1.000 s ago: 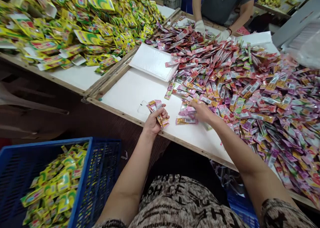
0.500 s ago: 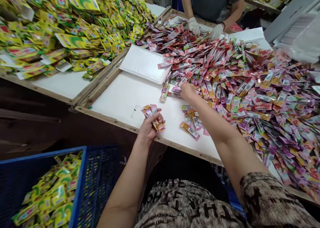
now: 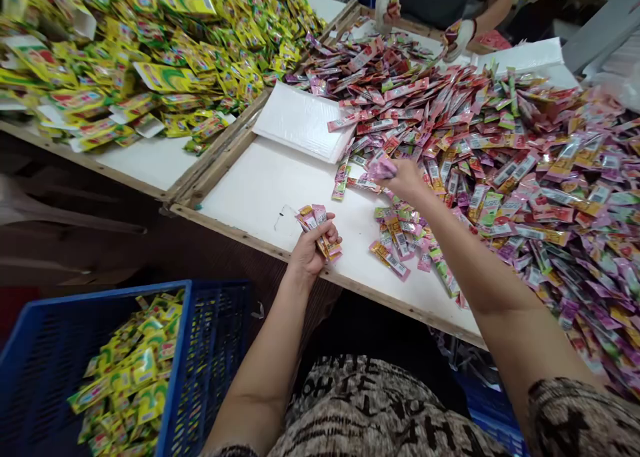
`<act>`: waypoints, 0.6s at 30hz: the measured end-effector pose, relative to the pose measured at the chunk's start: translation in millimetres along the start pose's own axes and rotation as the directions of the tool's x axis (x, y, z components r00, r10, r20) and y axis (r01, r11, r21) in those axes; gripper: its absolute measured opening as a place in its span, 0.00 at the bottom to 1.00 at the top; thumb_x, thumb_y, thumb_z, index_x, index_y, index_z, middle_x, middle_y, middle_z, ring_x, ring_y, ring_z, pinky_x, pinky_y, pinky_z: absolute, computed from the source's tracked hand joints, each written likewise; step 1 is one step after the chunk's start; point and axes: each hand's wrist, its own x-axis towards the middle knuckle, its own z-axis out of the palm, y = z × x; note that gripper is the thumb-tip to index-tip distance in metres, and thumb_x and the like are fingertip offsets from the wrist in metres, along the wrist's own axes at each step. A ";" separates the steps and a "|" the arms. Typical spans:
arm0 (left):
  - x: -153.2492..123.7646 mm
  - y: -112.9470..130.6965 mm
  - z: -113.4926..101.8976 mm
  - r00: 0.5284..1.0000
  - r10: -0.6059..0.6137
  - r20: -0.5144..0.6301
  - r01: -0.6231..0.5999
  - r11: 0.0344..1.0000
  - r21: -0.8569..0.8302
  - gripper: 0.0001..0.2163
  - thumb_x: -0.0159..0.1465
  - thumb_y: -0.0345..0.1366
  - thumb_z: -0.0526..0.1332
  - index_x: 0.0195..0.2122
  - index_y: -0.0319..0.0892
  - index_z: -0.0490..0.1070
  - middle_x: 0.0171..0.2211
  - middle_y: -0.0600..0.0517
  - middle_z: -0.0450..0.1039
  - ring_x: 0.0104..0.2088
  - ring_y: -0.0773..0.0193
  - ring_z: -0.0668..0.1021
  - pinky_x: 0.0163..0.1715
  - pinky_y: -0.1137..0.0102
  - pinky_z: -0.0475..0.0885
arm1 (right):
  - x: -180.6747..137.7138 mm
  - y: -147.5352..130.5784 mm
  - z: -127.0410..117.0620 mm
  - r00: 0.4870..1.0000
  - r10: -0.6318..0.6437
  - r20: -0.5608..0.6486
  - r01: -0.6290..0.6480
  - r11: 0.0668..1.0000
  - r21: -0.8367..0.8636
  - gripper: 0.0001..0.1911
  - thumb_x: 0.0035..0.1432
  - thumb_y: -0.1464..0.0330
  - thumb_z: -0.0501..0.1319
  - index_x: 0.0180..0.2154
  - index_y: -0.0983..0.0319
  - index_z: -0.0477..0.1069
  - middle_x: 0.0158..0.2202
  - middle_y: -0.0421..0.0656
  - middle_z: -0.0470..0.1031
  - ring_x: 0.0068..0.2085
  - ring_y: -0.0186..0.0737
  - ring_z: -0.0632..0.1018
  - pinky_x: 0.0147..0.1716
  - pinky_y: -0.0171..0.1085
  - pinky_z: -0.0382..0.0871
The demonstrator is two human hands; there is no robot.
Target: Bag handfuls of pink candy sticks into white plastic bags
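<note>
The left hand (image 3: 314, 249) is curled closed round a bunch of sachets (image 3: 309, 219) above the worktop's (image 3: 245, 193) near edge; the right hand (image 3: 407, 180) grips blurred pinkish wrappers (image 3: 382, 168), number unclear, farther from that edge; only a handful looks gathered; the heap (image 3: 460, 123), reaching the right side and far edge, lies loose, so most seems left.

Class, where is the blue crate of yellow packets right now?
In the head view, the blue crate is at lower left, left of the person's left hand and lower than the table's wooden edge.
</note>
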 end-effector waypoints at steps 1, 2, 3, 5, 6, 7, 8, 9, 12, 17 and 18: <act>0.0 0.4 -0.3 1.000 0.001 0.000 -0.001 1.000 -0.005 0.13 0.54 0.31 0.70 0.40 0.40 0.72 0.22 0.58 0.63 0.22 0.73 0.67 0.30 0.73 0.71 | -1.4 -10.6 13.7 0.998 -0.049 0.038 0.050 0.998 -0.049 0.04 0.54 0.68 0.65 0.34 0.62 0.75 0.35 0.43 0.75 0.38 0.42 0.75 0.39 0.40 0.69; 0.1 1.0 -0.7 1.000 0.005 -0.002 -0.005 1.000 -0.011 0.13 0.54 0.31 0.70 0.40 0.40 0.72 0.22 0.58 0.63 0.22 0.73 0.67 0.30 0.73 0.71 | -2.6 -19.9 26.0 0.991 -0.112 0.079 0.120 0.987 -0.109 0.04 0.55 0.71 0.63 0.35 0.62 0.76 0.37 0.45 0.76 0.41 0.44 0.75 0.41 0.41 0.69; 0.3 1.6 -1.2 1.000 0.013 -0.008 -0.013 1.000 -0.016 0.13 0.54 0.31 0.70 0.40 0.40 0.72 0.22 0.58 0.63 0.22 0.73 0.67 0.30 0.73 0.71 | -3.8 -27.1 35.6 0.975 -0.178 0.131 0.198 0.967 -0.162 0.07 0.55 0.74 0.61 0.36 0.62 0.76 0.40 0.46 0.77 0.44 0.46 0.75 0.44 0.41 0.68; 1.0 2.7 -2.3 0.999 0.028 -0.023 -0.029 0.999 -0.028 0.13 0.54 0.30 0.70 0.40 0.39 0.73 0.22 0.58 0.63 0.22 0.74 0.67 0.29 0.74 0.71 | -7.7 -31.8 42.5 0.945 -0.244 0.216 0.288 0.937 -0.200 0.11 0.53 0.77 0.60 0.38 0.62 0.76 0.41 0.46 0.77 0.46 0.46 0.75 0.46 0.41 0.67; 1.4 3.2 -2.8 0.999 0.030 -0.026 -0.031 0.999 -0.035 0.13 0.54 0.30 0.70 0.40 0.39 0.73 0.22 0.58 0.63 0.22 0.74 0.67 0.30 0.74 0.71 | -11.1 -28.7 39.0 0.948 -0.231 0.218 0.272 0.945 -0.182 0.12 0.54 0.77 0.59 0.39 0.62 0.76 0.40 0.45 0.78 0.44 0.45 0.76 0.44 0.40 0.67; 1.9 3.4 -3.3 0.999 0.028 -0.026 -0.029 0.999 -0.040 0.12 0.55 0.30 0.69 0.40 0.39 0.73 0.22 0.59 0.62 0.22 0.74 0.67 0.30 0.74 0.71 | -16.0 -22.4 31.3 0.962 -0.190 0.197 0.223 0.962 -0.159 0.11 0.56 0.74 0.59 0.40 0.62 0.76 0.38 0.45 0.78 0.41 0.44 0.76 0.42 0.39 0.67; 2.2 3.4 -3.5 0.999 0.023 -0.023 -0.024 0.999 -0.042 0.13 0.55 0.30 0.69 0.40 0.39 0.73 0.22 0.59 0.62 0.22 0.74 0.67 0.30 0.74 0.71 | -22.5 -13.5 20.7 0.979 -0.128 0.157 0.151 0.977 -0.150 0.09 0.58 0.71 0.59 0.40 0.62 0.76 0.36 0.44 0.77 0.38 0.43 0.76 0.39 0.38 0.67; 2.4 3.3 -3.6 1.000 0.013 -0.018 -0.013 0.999 -0.038 0.13 0.55 0.30 0.69 0.41 0.39 0.73 0.22 0.59 0.62 0.22 0.74 0.67 0.30 0.74 0.72 | -30.6 -2.9 8.5 0.992 -0.058 0.112 0.076 0.984 -0.161 0.09 0.59 0.67 0.60 0.39 0.62 0.76 0.34 0.44 0.77 0.35 0.42 0.76 0.37 0.38 0.66; 2.6 2.2 -3.1 1.000 -0.009 -0.020 0.009 1.000 -0.002 0.13 0.55 0.31 0.70 0.41 0.39 0.73 0.22 0.58 0.62 0.22 0.73 0.68 0.30 0.73 0.72 | -62.4 27.9 -22.9 0.994 0.059 0.095 -0.032 0.963 -0.268 0.11 0.51 0.61 0.67 0.33 0.62 0.76 0.28 0.43 0.74 0.33 0.44 0.74 0.33 0.38 0.64; 2.7 0.5 -3.8 1.000 -0.003 -0.020 0.004 1.000 0.020 0.12 0.55 0.31 0.70 0.40 0.40 0.73 0.22 0.58 0.63 0.22 0.73 0.68 0.30 0.73 0.73 | -103.2 42.6 -37.5 0.994 0.084 0.062 -0.084 0.996 -0.006 0.13 0.53 0.58 0.66 0.29 0.62 0.74 0.25 0.41 0.72 0.30 0.43 0.74 0.31 0.38 0.64; 2.8 0.3 -4.2 1.000 0.000 -0.015 0.000 1.000 0.017 0.12 0.55 0.31 0.70 0.40 0.40 0.73 0.23 0.58 0.63 0.22 0.73 0.68 0.30 0.73 0.73 | -105.4 40.8 -38.8 0.995 0.103 -0.020 -0.102 0.994 0.030 0.14 0.54 0.57 0.65 0.31 0.62 0.74 0.27 0.41 0.73 0.31 0.43 0.74 0.31 0.38 0.65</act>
